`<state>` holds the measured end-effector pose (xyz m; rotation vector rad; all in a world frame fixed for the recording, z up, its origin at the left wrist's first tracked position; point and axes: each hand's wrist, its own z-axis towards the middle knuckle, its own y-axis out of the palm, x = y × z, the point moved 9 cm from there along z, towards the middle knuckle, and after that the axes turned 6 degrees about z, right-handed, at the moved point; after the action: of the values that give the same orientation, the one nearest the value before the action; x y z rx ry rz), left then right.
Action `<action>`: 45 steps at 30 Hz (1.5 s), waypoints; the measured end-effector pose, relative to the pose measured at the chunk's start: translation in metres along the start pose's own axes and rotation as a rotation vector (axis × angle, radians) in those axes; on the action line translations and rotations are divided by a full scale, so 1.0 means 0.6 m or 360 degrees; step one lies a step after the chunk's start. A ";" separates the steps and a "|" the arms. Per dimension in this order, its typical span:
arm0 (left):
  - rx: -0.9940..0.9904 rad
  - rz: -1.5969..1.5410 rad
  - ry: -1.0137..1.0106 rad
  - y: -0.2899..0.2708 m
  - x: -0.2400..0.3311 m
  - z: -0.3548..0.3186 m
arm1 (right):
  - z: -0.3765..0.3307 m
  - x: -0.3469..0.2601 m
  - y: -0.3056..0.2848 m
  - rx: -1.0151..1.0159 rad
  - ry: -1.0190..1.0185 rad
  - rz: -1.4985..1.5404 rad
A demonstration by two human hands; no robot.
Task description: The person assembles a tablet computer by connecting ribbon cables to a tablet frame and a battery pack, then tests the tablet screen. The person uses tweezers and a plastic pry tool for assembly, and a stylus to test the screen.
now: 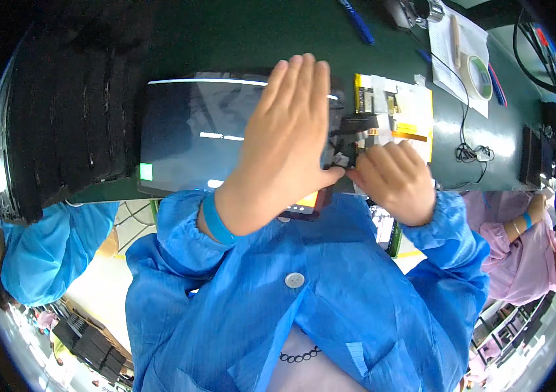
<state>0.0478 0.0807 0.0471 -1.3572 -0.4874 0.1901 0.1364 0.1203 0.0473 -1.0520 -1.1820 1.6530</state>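
**Flat palm on a big dark panel, other hand pinching at its edge**

So the left hand (284,144) is spread wide open, fingers straight and close together, palm pressed flat on a large dark glossy panel (193,130) that lies on the green bench (238,32) right in front of the person. The panel reflects a couple of light strips and has a small green square at its near left corner. There's a blue wrist strap (216,219) on that arm, poking out of the blue smock sleeve.

The right hand (395,179) is curled up, fingertips drawn together and pinching something small and dark at the panel's right edge (can't tell exactly what it is, the fingers cover it). It sits just beside the left thumb, nearly touching.

Just right of the panel, touching or very close, is a flat part with yellow tape and white patches (399,111). Far right on the bench: a sheet of paper (461,52) with a roll of tape (479,75) on it, and a thin black cable (467,147) trailing nearer. A blue pen (356,19) lies at the far edge. On the left there's a tall stack of black trays (62,111). Another person in pink (526,248) is off to the right
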 end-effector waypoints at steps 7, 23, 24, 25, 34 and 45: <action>-0.0153 -0.0039 -0.0017 0.018 -0.007 -0.001 | 0.001 0.016 0.004 0.0152 -0.0279 0.0322; 0.0015 -0.0377 -0.0067 -0.040 -0.022 -0.028 | -0.068 0.052 -0.019 0.0188 0.0304 0.1813; 0.0137 -0.0371 -0.0107 -0.061 -0.041 -0.048 | -0.075 0.049 -0.019 0.0133 0.0419 0.1779; 0.0269 -0.0366 -0.0162 -0.081 -0.063 -0.076 | -0.073 0.046 -0.038 0.0223 0.0443 0.1590; 0.0684 0.0268 -0.1020 -0.096 -0.189 -0.311 | -0.064 0.040 0.006 0.0307 0.1003 0.0955; 0.0925 -0.0072 -0.1163 -0.083 -0.219 -0.333 | -0.044 0.009 0.034 0.0107 0.0820 0.0486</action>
<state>0.0119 -0.1607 0.0392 -0.6721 -0.9806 0.7438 0.1563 0.1284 0.0211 -1.5561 -0.6473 1.4963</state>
